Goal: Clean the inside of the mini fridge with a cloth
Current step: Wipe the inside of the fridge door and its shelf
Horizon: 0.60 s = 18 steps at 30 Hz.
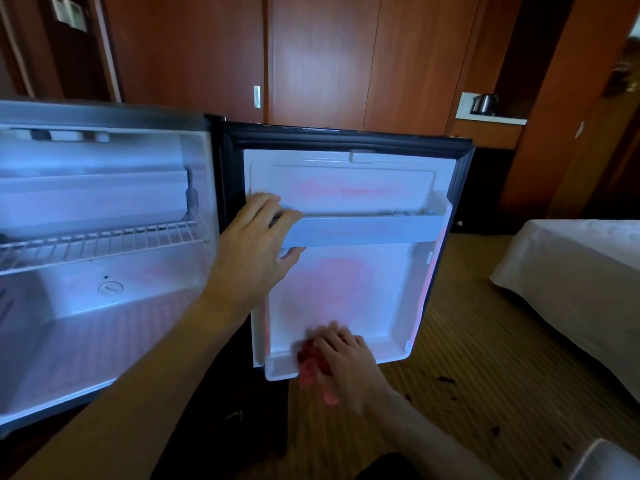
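Observation:
The mini fridge (pixel 104 306) stands open at the left, its white interior lit, with a wire rack (pixel 104 240) across it. Its door (pixel 346 282) is swung wide open to the right, showing the white inner lining and an upper door shelf (pixel 363 230). My left hand (pixel 256 244) grips the left end of that shelf, fingers over its top and thumb beneath. My right hand (pixel 343 358) presses a red cloth (pixel 310 365) down at the lower door shelf (pixel 280 370); the hand is blurred and covers most of the cloth.
A bed with a white sheet (pixel 571 282) stands at the right. Striped carpet (pixel 467 341) with small dark specks lies below the door. Wooden wardrobe panels (pixel 318 64) fill the back wall, and a kettle (pixel 485 103) sits in a niche at the back right.

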{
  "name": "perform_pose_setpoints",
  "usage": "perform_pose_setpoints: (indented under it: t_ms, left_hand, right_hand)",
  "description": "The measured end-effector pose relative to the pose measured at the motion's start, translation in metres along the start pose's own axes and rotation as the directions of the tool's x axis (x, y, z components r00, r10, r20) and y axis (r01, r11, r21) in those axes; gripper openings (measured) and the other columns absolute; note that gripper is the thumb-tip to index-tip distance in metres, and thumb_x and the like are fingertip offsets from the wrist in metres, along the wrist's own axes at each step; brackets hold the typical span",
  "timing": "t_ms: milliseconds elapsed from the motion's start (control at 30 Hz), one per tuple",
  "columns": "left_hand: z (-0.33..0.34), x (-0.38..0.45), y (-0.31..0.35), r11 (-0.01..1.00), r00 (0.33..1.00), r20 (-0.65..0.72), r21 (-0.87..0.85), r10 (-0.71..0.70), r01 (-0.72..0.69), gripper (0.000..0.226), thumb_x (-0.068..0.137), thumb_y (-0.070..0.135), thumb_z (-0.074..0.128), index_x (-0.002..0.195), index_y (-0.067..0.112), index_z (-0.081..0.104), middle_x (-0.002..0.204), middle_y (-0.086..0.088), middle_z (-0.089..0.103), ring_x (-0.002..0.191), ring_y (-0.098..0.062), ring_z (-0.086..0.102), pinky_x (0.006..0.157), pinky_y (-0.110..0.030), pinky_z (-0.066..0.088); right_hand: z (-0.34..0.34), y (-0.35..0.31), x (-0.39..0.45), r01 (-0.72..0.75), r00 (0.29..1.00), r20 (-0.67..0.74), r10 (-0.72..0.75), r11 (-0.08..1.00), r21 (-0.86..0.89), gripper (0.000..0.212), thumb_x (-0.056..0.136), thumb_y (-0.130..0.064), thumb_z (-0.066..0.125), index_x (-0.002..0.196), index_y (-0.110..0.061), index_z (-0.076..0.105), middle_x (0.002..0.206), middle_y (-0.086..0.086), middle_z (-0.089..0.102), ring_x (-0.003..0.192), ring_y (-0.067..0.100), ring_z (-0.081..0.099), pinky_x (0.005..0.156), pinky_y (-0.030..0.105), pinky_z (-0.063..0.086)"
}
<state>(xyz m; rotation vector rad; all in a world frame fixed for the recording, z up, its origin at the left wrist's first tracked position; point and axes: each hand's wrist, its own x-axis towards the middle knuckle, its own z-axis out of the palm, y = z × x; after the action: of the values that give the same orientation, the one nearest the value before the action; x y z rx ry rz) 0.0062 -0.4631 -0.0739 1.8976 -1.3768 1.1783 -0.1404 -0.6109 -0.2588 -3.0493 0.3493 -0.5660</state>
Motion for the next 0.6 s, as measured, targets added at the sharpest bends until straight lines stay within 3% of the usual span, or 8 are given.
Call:
perform_pose_setpoints:
  t_ms: [67,167,267,333,433,500,600]
  left_hand:
    - [-0.003,0.001,0.001,1.0,1.0,0.024,-0.001,-0.015,0.015,0.042,0.078,0.024,0.083,0.114,0.008,0.069,0.109,-0.011,0.066,0.123,-0.032,0.056,0.101,-0.037,0.044]
    - [-0.008,0.002,0.003,1.0,0.999,0.047,0.002,-0.019,0.019,0.042,0.078,0.025,0.082,0.114,0.007,0.069,0.109,-0.011,0.066,0.122,-0.032,0.056,0.101,-0.036,0.044]
    - [-0.01,0.001,0.005,1.0,0.998,0.055,-0.001,-0.021,0.021,0.039,0.081,0.024,0.079,0.114,0.007,0.069,0.109,-0.01,0.066,0.123,-0.031,0.056,0.103,-0.035,0.042]
    - [-0.012,0.002,0.005,1.0,0.998,0.059,0.0,-0.023,0.023,0.037,0.083,0.025,0.076,0.114,0.007,0.069,0.109,-0.01,0.066,0.123,-0.031,0.056,0.104,-0.034,0.042]
    - [-0.014,0.001,0.002,1.0,0.999,0.042,0.006,0.001,-0.001,0.035,0.082,0.024,0.077,0.112,0.007,0.07,0.107,-0.01,0.066,0.12,-0.032,0.057,0.104,-0.035,0.043]
    - [-0.014,0.001,-0.001,1.0,0.999,0.039,0.006,0.026,-0.026,0.036,0.082,0.025,0.077,0.112,0.007,0.07,0.106,-0.01,0.066,0.12,-0.032,0.058,0.104,-0.036,0.043]
    - [-0.017,0.001,-0.002,1.0,0.998,0.052,0.011,0.027,-0.027,0.036,0.081,0.027,0.075,0.111,0.007,0.069,0.104,-0.01,0.066,0.119,-0.032,0.058,0.102,-0.035,0.042]
  right_hand:
    - [-0.005,-0.005,0.001,-0.06,0.998,0.022,0.064,0.987,-0.149,0.037,0.095,-0.052,0.048,0.121,-0.029,0.061,0.14,0.0,0.05,0.12,0.031,0.052,0.08,0.041,0.048]
    - [-0.001,-0.019,0.006,-0.225,0.966,0.115,0.232,0.972,-0.071,0.038,0.102,-0.049,0.043,0.134,-0.029,0.05,0.146,0.005,0.036,0.116,0.033,0.049,0.076,0.04,0.046]
    - [0.006,-0.029,0.01,-0.298,0.946,0.12,0.3,0.954,-0.031,0.041,0.1,-0.043,0.046,0.14,-0.03,0.046,0.148,0.009,0.036,0.114,0.036,0.049,0.084,0.04,0.047]
    - [0.004,-0.033,0.013,-0.336,0.939,0.109,0.327,0.939,0.075,0.043,0.093,-0.039,0.055,0.135,-0.031,0.052,0.143,0.005,0.043,0.112,0.034,0.052,0.087,0.039,0.049]
    - [-0.018,-0.033,0.02,-0.338,0.94,0.086,0.33,0.87,0.358,0.038,0.075,-0.031,0.069,0.113,-0.032,0.068,0.124,-0.004,0.056,0.107,0.022,0.061,0.089,0.033,0.052]
    - [-0.037,-0.031,0.024,-0.245,0.952,-0.06,0.302,0.862,0.443,0.041,0.075,-0.028,0.072,0.116,-0.031,0.068,0.111,-0.006,0.055,0.102,0.021,0.061,0.088,0.033,0.052]
    - [-0.064,-0.031,0.036,-0.008,0.892,-0.425,0.152,0.947,0.322,0.035,0.085,-0.033,0.066,0.12,-0.026,0.064,0.112,0.001,0.052,0.103,0.026,0.055,0.081,0.035,0.053]
